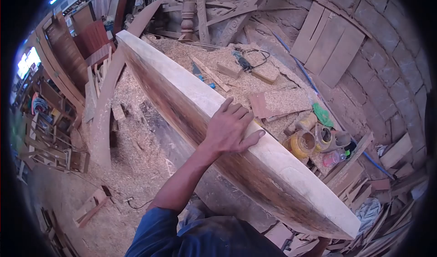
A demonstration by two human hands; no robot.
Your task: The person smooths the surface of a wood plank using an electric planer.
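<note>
A long, thick wooden plank (291,168) with a pale, smooth upper face and a rough brown side slants across the view from upper left to lower right. My left hand (231,127) lies over its middle, fingers bent across the pale face toward the far edge and thumb pointing right. Under the plank's lower right end, a small part of my right hand or wrist (318,247) shows. Its fingers are hidden by the wood.
Sawdust and shavings cover the workbench (182,61). Beyond the plank lie a board (291,103), a corded tool (243,61), yellow containers (302,143) and a green cloth (322,115). Wood scraps (391,216) pile up at lower right. A block wall (391,66) stands behind.
</note>
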